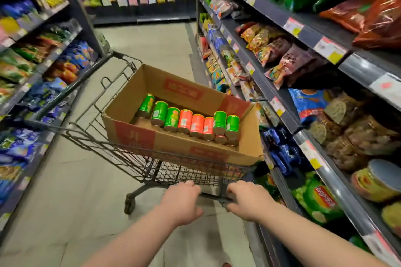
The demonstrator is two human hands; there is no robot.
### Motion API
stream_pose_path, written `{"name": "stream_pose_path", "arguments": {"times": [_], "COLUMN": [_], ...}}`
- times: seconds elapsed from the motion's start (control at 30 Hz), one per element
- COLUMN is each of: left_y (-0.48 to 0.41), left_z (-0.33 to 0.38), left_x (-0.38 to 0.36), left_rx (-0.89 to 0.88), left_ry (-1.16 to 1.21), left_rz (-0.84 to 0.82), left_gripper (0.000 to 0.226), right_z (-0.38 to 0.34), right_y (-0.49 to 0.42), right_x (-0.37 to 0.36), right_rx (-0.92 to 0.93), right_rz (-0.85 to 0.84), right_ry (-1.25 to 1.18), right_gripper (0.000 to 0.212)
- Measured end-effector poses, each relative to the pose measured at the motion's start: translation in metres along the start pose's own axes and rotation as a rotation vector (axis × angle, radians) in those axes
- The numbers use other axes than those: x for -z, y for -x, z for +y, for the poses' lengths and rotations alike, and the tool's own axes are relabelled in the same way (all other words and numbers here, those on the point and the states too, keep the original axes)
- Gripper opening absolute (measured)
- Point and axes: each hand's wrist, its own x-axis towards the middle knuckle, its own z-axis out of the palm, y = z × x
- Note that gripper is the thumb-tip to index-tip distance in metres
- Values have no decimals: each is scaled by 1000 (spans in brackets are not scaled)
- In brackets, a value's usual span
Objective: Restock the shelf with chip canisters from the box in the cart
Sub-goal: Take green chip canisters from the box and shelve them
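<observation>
Holding the cart handle (213, 197) with the left hand (182, 199) and the right hand (247, 198), fingers curled round the bar. Carrying 8 chip canisters (196, 124), green and red, lying side by side in the open box (134, 134) in the cart (121, 154). Push slow and straight, then stop beside the shelf (332, 184) before letting go. Watch the box corner, very near the shelf edge on the right. Steer a little left, toward the open floor (152, 45) ahead.

Bare left hand (182, 200) and right hand (247, 200), forearms uncovered
</observation>
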Motion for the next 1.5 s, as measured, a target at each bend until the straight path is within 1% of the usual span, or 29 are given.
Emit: {"name": "stream_pose_path", "arguments": {"times": [0.33,0.43,0.53,0.7,0.87,0.97,1.2,1.43,1.5], "left_y": [-64,-87,-115,-173,-230,-261,-325,-378,-391], "left_z": [-3,-6,-9,-25,-50,-66,-89,-95,-96], "left_x": [30,41,54,77,96,100,101,87,82], "left_rx": [19,0,-43,-112,-160,-180,-224,-249,-245], "left_ry": [26,30,31,27,28,24,-14,-21,-6], "left_rz": [21,35,44,22,19,-1,-110,-201,-214], "left_gripper": [51,50,49,49,49,48,44,53,56], "right_z": [42,51,61,78,91,96,115,140,144], "right_y": [-60,-77,-98,-138,-185,-215,-270,-322,-336], "right_x": [39,49,57,75,91,95,89,75,70], "right_rx": [11,-4,-40,-137,-208,-242,-334,-410,-435], "right_rz": [-14,-1,6,-13,-45,-73,-141,-175,-179], "right_ry": [-31,-57,-84,-122,-129,-124,-159,-254,-280], "right_gripper": [45,43,40,45,44,43,38,37,40]}}
